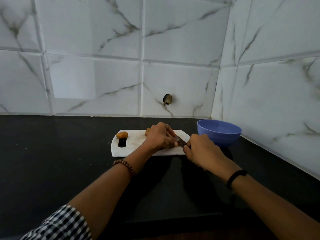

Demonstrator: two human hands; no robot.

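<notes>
- A checked sleeve [64, 224] is pushed up the left arm. A bead bracelet [125, 166] sits on that wrist and a black band [236, 178] on the right, all well back from the cutting.
- The right grip [200, 149] is clamped round the handle of the knife [181, 142]. The blade points away and left over the board's right part, placed for a downward cut.
- The left grip [160, 137] arches over the board [131, 148] with its fingers bent down just beside the blade, likely pinning a piece steady. What lies under it is hidden, so I cannot tell whether it clasps anything.
- The board lies flat on the black desk [52, 161], with its handle slot to the left.
- One potato [122, 135] waits at the board's far left corner above the slot, well apart from the knife. A second potato [147, 131] peeks out behind the left grip.
- A blue bowl [219, 134] stands just beside the board's right end, probably handy for the cut pieces.
- Behind is a marble-tiled wall with a small broken hole [167, 99].
</notes>
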